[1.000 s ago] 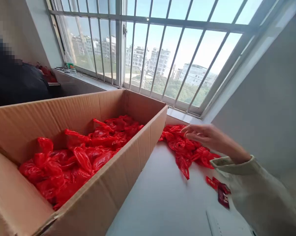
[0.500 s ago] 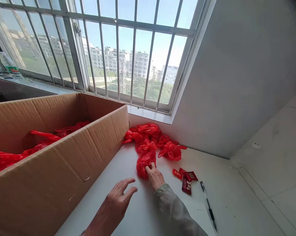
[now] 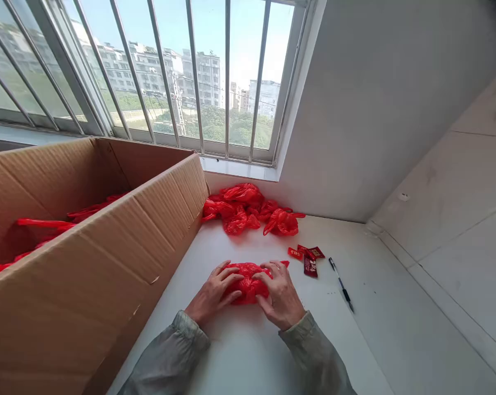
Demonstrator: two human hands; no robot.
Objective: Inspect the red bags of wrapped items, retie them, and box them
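Observation:
A crumpled red plastic bag [image 3: 248, 282] lies on the white table [image 3: 248, 356] right in front of me. My left hand [image 3: 213, 293] grips its left side with curled fingers. My right hand [image 3: 281, 293] grips its right side the same way. Farther back, against the wall under the window, lies a pile of red plastic bags [image 3: 250, 208]. A big open cardboard box [image 3: 108, 247] stands to my left with more red bags [image 3: 46, 227] inside it.
Several small dark red packets [image 3: 308, 259] lie just right of my hands, and a black pen [image 3: 341, 284] beside them. A barred window [image 3: 182, 82] runs along the back. A grey wall [image 3: 396, 109] closes the right side.
My right hand has pulled one red bag from the pile toward me. My left hand has come in and taken its other side. My view has swung to the right.

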